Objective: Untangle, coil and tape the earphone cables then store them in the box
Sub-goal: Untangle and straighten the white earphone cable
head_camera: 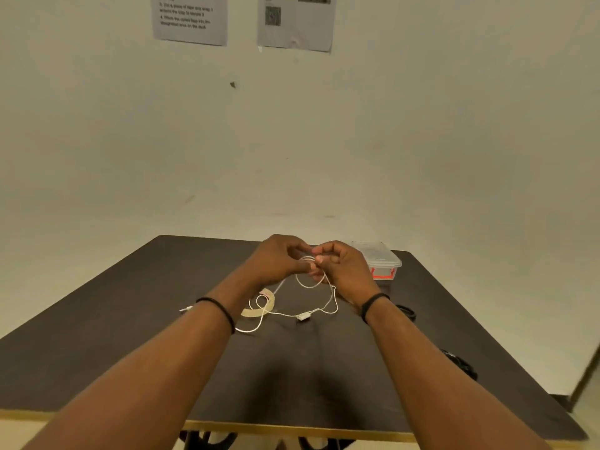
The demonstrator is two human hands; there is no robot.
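A white earphone cable (331, 297) hangs in loops from both hands and trails onto the dark table (130, 319). My left hand (276, 261) and my right hand (341, 267) meet above the table's middle, each pinching the cable where a small coil forms between them. The cable's inline remote (303, 317) lies on the table, and its plug end (185, 309) shows left of my left wrist. A tan tape roll (259, 308) lies under the loose loops. The clear plastic box (378, 258) with red latches stands at the far right, lid on.
Black items lie on the right side of the table: one by my right wrist (407, 311), another near the right edge (461, 365). Paper sheets (191, 17) hang on the wall behind. The table's front edge (292, 430) has a light trim.
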